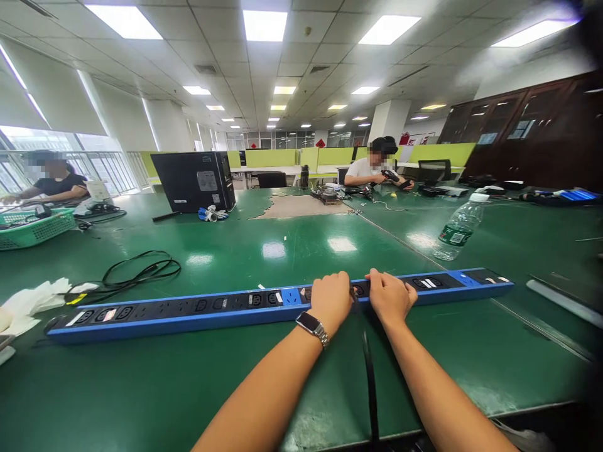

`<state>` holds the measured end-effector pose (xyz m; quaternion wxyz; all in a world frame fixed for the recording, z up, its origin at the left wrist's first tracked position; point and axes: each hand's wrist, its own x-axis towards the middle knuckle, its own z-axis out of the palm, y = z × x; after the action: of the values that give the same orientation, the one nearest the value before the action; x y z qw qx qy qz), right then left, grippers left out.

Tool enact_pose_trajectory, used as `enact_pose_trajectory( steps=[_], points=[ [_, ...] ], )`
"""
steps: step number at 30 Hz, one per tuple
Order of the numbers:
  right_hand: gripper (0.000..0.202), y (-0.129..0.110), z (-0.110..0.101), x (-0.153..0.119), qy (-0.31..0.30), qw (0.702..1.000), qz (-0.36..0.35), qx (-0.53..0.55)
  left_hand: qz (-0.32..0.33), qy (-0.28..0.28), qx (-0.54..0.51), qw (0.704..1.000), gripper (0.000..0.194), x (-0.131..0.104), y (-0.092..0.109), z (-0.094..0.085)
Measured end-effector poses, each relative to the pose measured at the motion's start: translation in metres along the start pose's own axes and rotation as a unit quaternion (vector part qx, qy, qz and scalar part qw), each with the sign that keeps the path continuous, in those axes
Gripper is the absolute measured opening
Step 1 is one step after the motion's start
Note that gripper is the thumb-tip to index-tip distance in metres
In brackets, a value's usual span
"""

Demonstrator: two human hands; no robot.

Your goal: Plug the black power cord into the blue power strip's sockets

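Note:
A long blue power strip [188, 321] with black sockets lies across the green table in front of me, several small white labels on its face. My left hand [331, 297], with a watch [311, 326] on its wrist, is closed over the middle of the strip, its fingertips hidden. Just to its right, my right hand [392, 296] has its fingers curled on the strip, partly out of sight. Between my forearms a black cable [370, 383] runs up toward the left hand; whether that hand touches it, I cannot tell.
A plastic bottle [459, 229] stands beyond the strip at right. Black cable [141, 270] lies coiled at left near white tissue [35, 306]. Farther back are a black computer case [191, 182], a green basket [40, 229] and two people, one [362, 172] holding a dark tool.

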<state>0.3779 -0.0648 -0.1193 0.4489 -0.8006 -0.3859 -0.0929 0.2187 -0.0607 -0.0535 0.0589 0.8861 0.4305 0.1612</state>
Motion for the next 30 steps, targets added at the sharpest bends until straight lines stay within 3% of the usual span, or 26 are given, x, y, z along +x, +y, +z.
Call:
enact_pose_trajectory(
  steps=[8,14,21,24,27,30],
  points=[
    [0.05,0.0,0.0,-0.001,-0.003,1.0,-0.004,-0.002,-0.006,0.034,0.022,0.999,0.02,-0.004,0.008,0.01],
    [0.046,0.002,0.001,0.001,-0.003,1.0,-0.002,-0.003,-0.045,0.086,-0.039,0.995,0.016,-0.009,0.008,0.021],
    [0.046,0.0,0.0,0.001,-0.006,1.0,-0.003,-0.004,-0.026,0.087,-0.053,0.994,0.021,-0.008,-0.001,0.023],
    [0.045,-0.001,0.001,0.0,-0.003,1.0,0.0,-0.011,-0.033,0.118,-0.104,0.987,0.022,-0.008,-0.001,0.026],
    [0.045,-0.001,0.001,0.0,0.002,1.0,-0.004,-0.012,-0.06,0.17,-0.187,0.966,0.027,-0.004,0.004,0.021],
    [0.045,0.0,0.001,0.0,0.005,1.0,-0.009,-0.008,-0.078,0.217,-0.269,0.935,0.029,0.002,0.003,-0.001]
  ],
)
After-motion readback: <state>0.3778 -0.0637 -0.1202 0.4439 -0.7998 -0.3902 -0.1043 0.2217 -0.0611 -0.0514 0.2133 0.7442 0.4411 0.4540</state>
